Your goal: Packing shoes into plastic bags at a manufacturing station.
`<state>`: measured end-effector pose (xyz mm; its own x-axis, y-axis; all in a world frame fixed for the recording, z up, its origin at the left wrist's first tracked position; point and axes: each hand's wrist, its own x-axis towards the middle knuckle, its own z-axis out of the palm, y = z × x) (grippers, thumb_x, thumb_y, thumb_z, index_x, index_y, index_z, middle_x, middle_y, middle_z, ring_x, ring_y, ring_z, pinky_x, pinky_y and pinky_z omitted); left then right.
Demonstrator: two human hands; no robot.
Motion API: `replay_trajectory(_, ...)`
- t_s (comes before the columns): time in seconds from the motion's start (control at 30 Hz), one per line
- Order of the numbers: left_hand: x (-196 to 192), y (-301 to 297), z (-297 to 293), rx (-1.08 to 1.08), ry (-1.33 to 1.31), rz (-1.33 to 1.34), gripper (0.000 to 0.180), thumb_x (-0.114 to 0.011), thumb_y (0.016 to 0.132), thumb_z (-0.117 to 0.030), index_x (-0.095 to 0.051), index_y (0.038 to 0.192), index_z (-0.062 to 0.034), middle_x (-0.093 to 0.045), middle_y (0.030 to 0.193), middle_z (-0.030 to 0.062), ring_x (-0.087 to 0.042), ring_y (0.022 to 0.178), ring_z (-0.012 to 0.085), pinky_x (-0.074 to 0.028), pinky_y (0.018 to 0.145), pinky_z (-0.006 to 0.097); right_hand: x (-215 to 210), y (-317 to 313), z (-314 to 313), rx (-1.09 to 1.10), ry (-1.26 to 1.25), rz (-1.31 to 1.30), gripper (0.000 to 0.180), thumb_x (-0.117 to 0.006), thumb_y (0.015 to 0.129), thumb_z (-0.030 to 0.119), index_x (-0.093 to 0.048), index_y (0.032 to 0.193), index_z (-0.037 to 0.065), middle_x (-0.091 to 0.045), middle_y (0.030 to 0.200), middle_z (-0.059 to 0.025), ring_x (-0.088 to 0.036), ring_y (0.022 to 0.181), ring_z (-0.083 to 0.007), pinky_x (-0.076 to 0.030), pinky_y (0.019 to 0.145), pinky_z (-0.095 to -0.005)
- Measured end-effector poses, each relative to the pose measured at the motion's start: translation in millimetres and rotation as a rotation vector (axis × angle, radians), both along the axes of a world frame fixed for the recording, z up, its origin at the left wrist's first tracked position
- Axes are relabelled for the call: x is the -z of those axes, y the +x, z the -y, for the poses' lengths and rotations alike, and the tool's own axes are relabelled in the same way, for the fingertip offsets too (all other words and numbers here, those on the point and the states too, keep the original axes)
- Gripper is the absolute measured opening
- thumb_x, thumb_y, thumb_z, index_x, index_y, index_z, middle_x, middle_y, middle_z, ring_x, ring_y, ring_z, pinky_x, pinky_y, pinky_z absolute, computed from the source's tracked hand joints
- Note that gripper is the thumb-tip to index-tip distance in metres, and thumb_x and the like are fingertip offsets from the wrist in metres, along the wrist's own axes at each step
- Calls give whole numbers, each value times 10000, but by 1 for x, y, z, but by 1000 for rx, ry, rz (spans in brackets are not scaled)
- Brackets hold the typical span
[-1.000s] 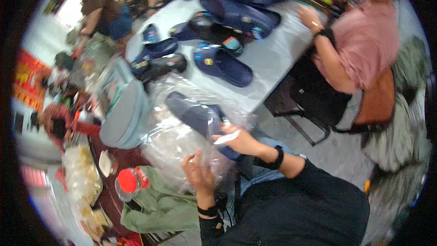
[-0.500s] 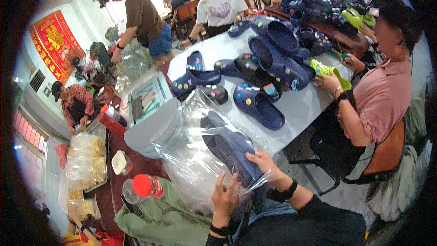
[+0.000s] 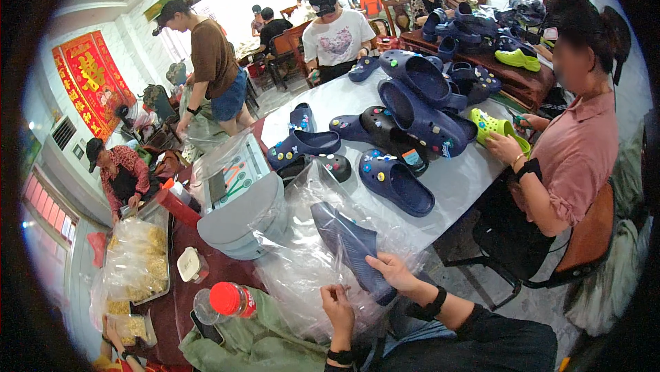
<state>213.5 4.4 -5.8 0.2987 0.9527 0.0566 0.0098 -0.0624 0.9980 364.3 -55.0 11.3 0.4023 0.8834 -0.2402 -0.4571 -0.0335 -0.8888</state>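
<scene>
A navy clog [image 3: 347, 238] lies tilted, ribbed sole upward, in a large clear plastic bag [image 3: 292, 262] at the near edge of the white table. My right hand [image 3: 393, 274] grips the clog near its lower end, thumb across the sole. Beside it to the left, my left hand [image 3: 338, 309] is closed at the bag's lower edge, fingers curled together; they seem to pinch the film, but the detail is too small to be sure. Just beyond the bag sits another navy clog [image 3: 397, 183] with colourful charms.
More clogs [image 3: 423, 114] are heaped on the white table [image 3: 447, 214]. Left of the bag stand a grey tub [image 3: 244, 234], a red-lidded jar [image 3: 227, 298] and green cloth [image 3: 275, 331]. A co-worker [image 3: 577, 145] at right holds a lime clog [image 3: 491, 128].
My left hand's spread fingers have curled closed. The clog's sole now faces up more plainly under my right hand. The lime clog's holder stays seated; the view has shifted slightly.
</scene>
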Motion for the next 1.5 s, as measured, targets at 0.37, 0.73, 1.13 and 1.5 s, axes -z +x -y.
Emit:
replay_trajectory(0.37,2,2,-6,-32,136,-125,234,-586,903,-192,-453,815,-21,-412,688,8,-391,642,102,-372,585,254,29,-34,36,-105,189,1076,992,-812,644,313,-247,1374,-51,-409,1321,-243,-435,1213,-321,-329,1017,-359)
replay_trajectory(0.73,7,-12,-4,-52,451,-221,182,-670,797,-55,-502,865,-36,-469,707,31,-395,601,112,-359,555,241,6,-36,43,267,63,883,548,-740,711,107,-454,1160,-20,-589,957,-104,-569,862,-165,-460,772,-285)
replay_trajectory(1.13,-5,-6,-5,-34,525,-346,243,-515,732,109,-517,943,-12,-450,846,109,-464,729,202,-404,602,301,4,-43,43,436,187,328,452,-669,762,6,-447,1155,3,-536,997,-42,-522,898,-109,-428,820,-256)
replay_trajectory(1.5,3,-16,4,-9,126,-90,107,-578,773,42,-482,794,0,-450,784,55,-459,679,148,-396,633,250,14,-39,17,435,167,466,516,-699,749,76,-436,1183,-22,-570,991,-78,-543,846,-133,-457,772,-274)
